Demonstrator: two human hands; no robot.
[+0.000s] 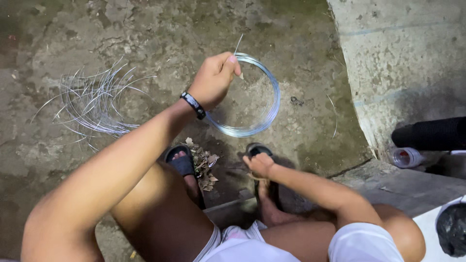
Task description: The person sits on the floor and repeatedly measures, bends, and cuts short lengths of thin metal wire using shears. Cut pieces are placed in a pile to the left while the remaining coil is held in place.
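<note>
My left hand [213,77] is raised and closed on a round coil of thin silvery wire [264,116], which hangs in front of me above the concrete floor. A black band sits on that wrist. Down low, between my feet in black sandals, my right hand [259,165] has its fingers curled; what it holds is too small and dark to make out. I sit with bare knees spread, in white shorts.
A loose heap of cut wire pieces [94,99] lies on the floor at the left. Dry leaf scraps [204,167] sit by my left foot. A concrete wall [403,63] rises at the right, with a black tube [429,133] and a clear bottle [407,157] beside it.
</note>
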